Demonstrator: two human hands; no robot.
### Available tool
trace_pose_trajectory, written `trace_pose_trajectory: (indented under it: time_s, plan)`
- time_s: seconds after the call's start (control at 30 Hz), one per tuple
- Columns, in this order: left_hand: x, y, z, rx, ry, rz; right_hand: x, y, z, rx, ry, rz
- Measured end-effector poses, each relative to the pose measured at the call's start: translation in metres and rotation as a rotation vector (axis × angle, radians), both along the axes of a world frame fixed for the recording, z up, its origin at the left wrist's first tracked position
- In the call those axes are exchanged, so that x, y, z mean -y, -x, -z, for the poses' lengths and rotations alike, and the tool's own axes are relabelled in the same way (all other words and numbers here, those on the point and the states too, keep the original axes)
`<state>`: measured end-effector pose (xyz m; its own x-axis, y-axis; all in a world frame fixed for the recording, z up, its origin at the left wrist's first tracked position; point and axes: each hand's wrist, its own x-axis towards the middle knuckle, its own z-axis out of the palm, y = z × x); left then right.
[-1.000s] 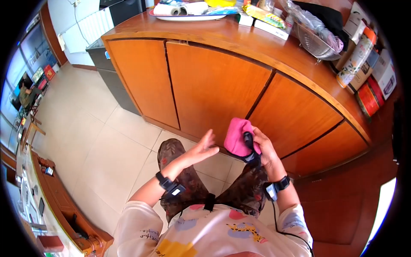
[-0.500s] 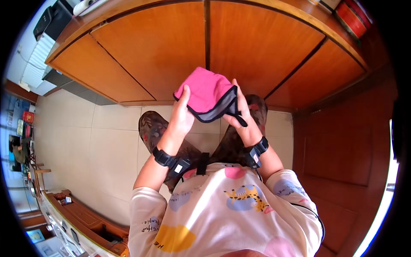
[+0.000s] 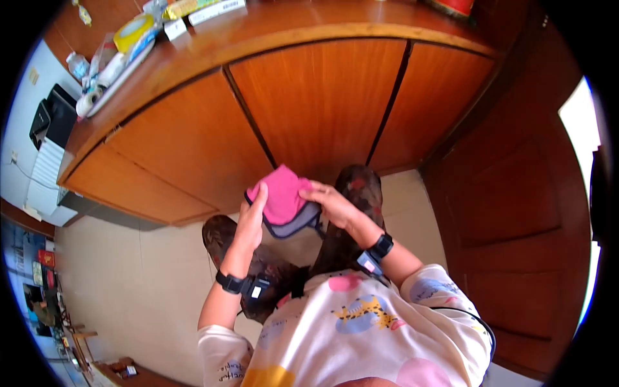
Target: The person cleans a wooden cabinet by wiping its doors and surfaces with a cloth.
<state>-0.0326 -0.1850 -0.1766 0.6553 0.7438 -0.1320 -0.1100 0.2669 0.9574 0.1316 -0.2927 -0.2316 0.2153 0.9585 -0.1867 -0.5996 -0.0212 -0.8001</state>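
Cloth (image 3: 284,198), pink with dark trim, sits mid-frame below the counter (image 3: 258,39). Left hand (image 3: 250,219) cups one edge; right hand (image 3: 329,203) fingers pinch the other. Best to keep trim aligned, tension even.

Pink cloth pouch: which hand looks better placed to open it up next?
Probably the right hand: its fingers lie over the pink pouch at the dark-trimmed edge, while the left hand grips and steadies the other side.
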Motion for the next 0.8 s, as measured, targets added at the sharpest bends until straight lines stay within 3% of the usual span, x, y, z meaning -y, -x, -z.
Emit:
trace_pose_trajectory:
  time_s: [0.07,0.13,0.23,0.33,0.37,0.5,0.53,0.6,0.67,0.8]
  plan:
    - [-0.003,0.004,0.000,-0.110,-0.062,0.042,0.010,-0.008,0.001,0.163,0.204,-0.023]
    - [-0.017,0.007,0.010,-0.087,-0.047,0.127,0.017,-0.015,-0.001,0.222,0.178,-0.028]
    - [-0.028,0.011,0.024,-0.128,-0.265,0.206,0.017,-0.022,0.008,0.198,0.048,-0.132]
    - [-0.026,0.017,0.019,-0.088,-0.111,0.322,0.010,-0.012,0.007,0.372,0.042,-0.263]
    - [-0.017,0.021,0.005,-0.093,0.061,0.407,0.011,-0.001,0.007,0.178,0.091,-0.338]
    - [-0.039,0.048,0.014,-0.104,-0.017,0.612,0.004,0.021,0.004,0.082,0.093,-0.284]
    - [-0.039,0.052,0.018,-0.102,-0.106,0.577,0.003,0.021,0.008,0.049,0.055,-0.312]
    - [-0.051,0.067,0.015,-0.248,-0.004,0.631,-0.003,0.028,0.007,0.146,0.065,-0.258]
    - [-0.054,0.072,0.021,-0.187,-0.041,0.580,-0.008,0.026,0.005,0.198,0.077,-0.248]
    - [-0.071,0.068,0.034,-0.208,-0.135,0.508,-0.015,0.029,0.012,0.063,0.168,-0.240]
